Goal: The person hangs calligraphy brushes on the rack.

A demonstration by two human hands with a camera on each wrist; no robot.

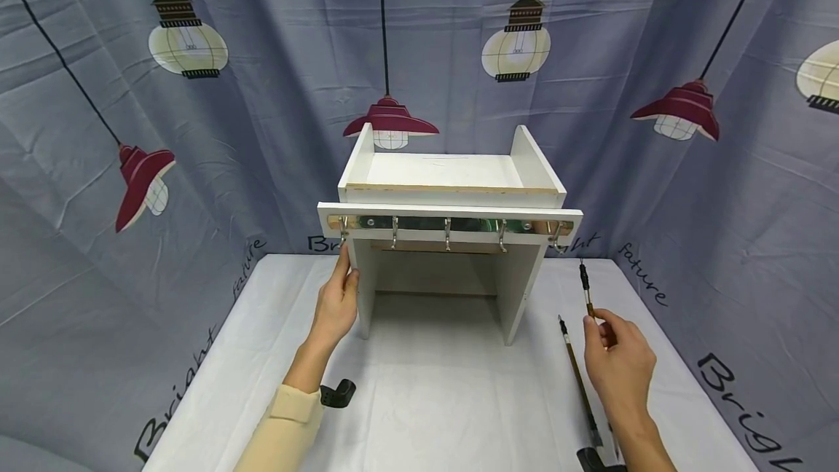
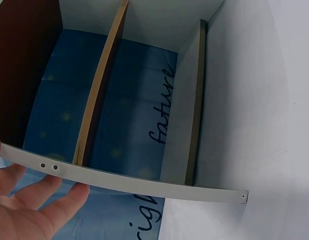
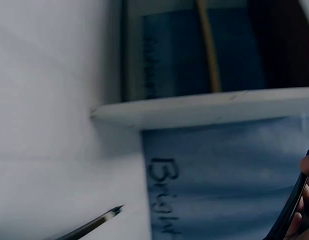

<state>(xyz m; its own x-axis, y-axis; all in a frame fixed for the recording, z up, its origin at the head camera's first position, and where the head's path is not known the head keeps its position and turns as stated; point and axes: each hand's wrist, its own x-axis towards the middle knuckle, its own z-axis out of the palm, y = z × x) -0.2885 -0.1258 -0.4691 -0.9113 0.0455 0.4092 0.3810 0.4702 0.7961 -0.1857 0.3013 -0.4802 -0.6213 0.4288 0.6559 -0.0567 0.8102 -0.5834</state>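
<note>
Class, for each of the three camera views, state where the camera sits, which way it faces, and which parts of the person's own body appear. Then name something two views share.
Head view: worn on the head, looking forward and down at the white shelf unit on the table; the left hand rests on its side panel, the right hand pinches a brush.
Left wrist view: beside the left hand, looking along the shelf unit.
Right wrist view: looks past blurred fingers at the shelf unit.
Shared: all show the shelf unit.

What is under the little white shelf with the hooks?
Under the white shelf there is an open, bare space with only the white table showing. The left hand holds its side. Behind the hook rail, the shelf's underside is hidden.
</note>
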